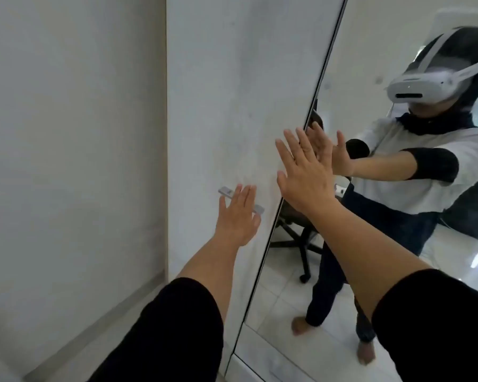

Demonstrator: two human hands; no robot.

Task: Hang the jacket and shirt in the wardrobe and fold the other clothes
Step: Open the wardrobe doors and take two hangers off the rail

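Wardrobe door (232,92) pale, shut; left hand (236,216), right hand (305,172) flat against it.

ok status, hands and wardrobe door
Left hand open, flat over the door handle. Right hand open, flat at the mirror edge. Wardrobe door shut. No clothes in view.

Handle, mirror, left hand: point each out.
handle (225,192), head view, its bare upper end
mirror (370,64), head view, bare upper glass
left hand (236,217), head view, back of hand
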